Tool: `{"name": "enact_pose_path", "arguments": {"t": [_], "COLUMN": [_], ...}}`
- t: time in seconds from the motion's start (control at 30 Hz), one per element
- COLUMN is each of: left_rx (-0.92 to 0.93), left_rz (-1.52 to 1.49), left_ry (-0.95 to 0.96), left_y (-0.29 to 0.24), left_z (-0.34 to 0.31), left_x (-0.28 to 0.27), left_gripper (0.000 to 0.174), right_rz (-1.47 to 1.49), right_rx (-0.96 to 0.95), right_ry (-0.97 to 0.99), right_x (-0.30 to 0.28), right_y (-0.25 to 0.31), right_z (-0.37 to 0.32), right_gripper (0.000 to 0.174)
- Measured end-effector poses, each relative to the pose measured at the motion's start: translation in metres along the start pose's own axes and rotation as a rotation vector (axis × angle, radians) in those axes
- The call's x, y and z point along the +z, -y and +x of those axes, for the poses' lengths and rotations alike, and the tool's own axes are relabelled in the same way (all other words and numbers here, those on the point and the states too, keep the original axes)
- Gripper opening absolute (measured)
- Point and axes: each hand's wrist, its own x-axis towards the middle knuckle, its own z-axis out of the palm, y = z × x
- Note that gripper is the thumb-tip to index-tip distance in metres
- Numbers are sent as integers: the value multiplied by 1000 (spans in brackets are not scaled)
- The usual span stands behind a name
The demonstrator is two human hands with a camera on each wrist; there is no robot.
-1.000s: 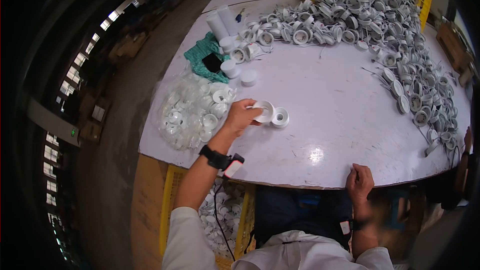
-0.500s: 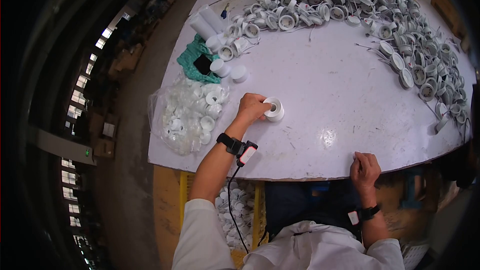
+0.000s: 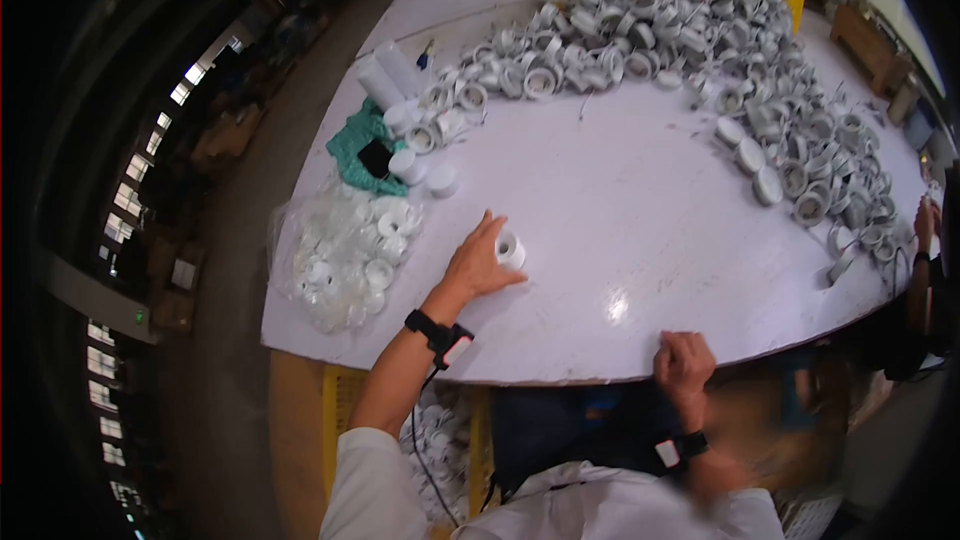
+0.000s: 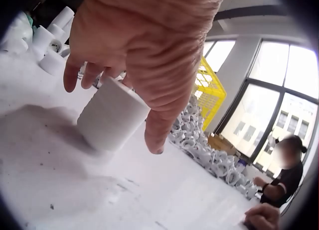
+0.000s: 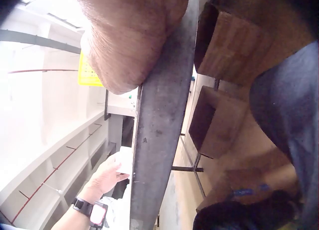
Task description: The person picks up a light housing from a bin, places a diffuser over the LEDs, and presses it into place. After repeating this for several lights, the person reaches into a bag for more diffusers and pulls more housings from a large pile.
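Note:
A short white cylindrical stack of plastic cups, with a round hole at its top, stands on the white table. My left hand is around its near left side, fingers and thumb spread. In the left wrist view the ribbed wall of the white cups shows between the fingers and the thumb, which stands apart from it. At the table's front edge, my right hand rests with loosely curled fingers and holds nothing.
A clear bag of white cups lies left of my left hand, near a green cloth with a black object on it. Wired white round housings heap along the back and right. Another person's hand is at the far right.
My left hand has put its white cup onto the one standing on the table, then let go and spread its fingers. My right hand stays at the table edge.

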Motion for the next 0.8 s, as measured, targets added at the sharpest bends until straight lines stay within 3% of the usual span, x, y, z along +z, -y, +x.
{"name": "enact_pose_path", "arguments": {"t": [0.03,0.17,0.53,0.63,0.73,0.8], "left_rx": [72,-11,-31,60,47,18], "left_rz": [59,47,37,47,58,34], "left_ry": [14,27,54,47,100,113], "left_y": [1,1,-4,-1,-13,-22], "left_z": [2,10,2,-2,-6,-14], "left_x": [5,11,10,13,8,1], "left_gripper": [89,79,72,72,78,92], "right_rz": [13,22,31,12,20,44], "right_rx": [15,17,-10,-12,-25,5], "right_ry": [7,0,-34,-55,-77,-61], "right_x": [0,-2,-6,-2,-2,-3], "right_y": [-1,-1,5,5,0,-1], "right_z": [-2,-3,-2,-1,-1,-4], "right_gripper": [18,17,13,13,13,13]}}
